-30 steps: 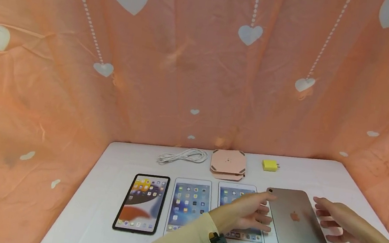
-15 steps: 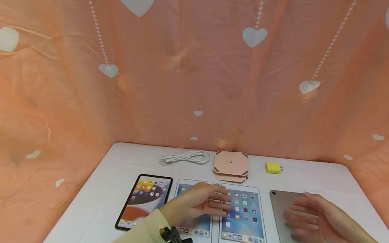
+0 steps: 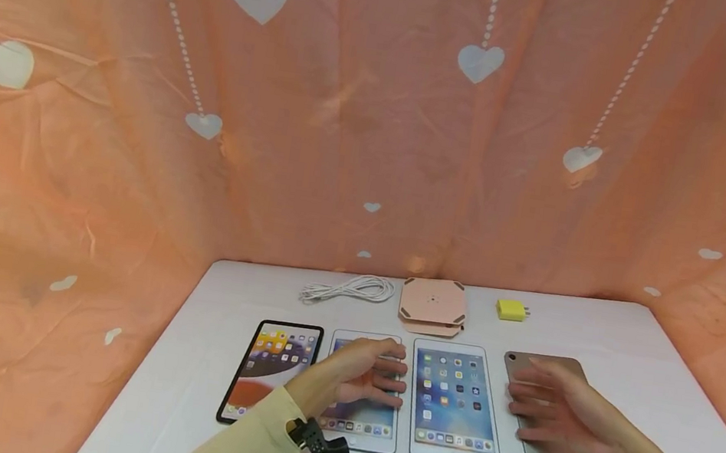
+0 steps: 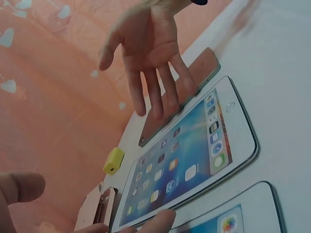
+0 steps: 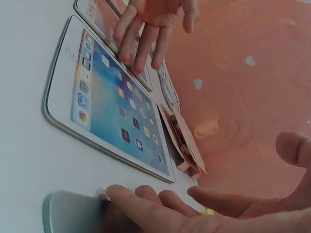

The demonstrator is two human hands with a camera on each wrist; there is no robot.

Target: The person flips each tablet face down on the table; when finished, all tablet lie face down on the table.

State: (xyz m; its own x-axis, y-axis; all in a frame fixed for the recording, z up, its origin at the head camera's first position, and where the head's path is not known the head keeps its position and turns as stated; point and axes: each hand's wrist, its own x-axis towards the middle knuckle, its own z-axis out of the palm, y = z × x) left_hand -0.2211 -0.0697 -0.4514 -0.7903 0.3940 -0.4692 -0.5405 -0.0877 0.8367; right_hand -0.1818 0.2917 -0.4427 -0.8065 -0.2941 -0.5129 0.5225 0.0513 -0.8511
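Note:
My left hand [image 3: 359, 377], palm turned inward with fingers straight and apart, is over a white-framed tablet [image 3: 364, 442] with its screen up, partly covering it. The right hand [image 3: 560, 413] is likewise spread and slightly blurred, over a grey tablet [image 3: 563, 363] lying face down. Between the hands lies another white-framed tablet [image 3: 458, 402] showing app icons; in the right wrist view its screen [image 5: 119, 92] is in plain sight. A black-framed tablet [image 3: 273, 369] lies at the left of the row. Neither hand holds anything.
Behind the tablets on the white table [image 3: 599, 329] lie a coiled white cable [image 3: 350, 290], a pink folded flat stand-like piece [image 3: 433, 304] and a yellow plug adapter [image 3: 512, 310]. An orange curtain with hearts [image 3: 347, 139] hangs around the table's back and sides.
My left hand has moved left, from the white tablet in the middle to the one beside it. The right hand has moved left from beside the grey tablet to over it. The tablets stay put.

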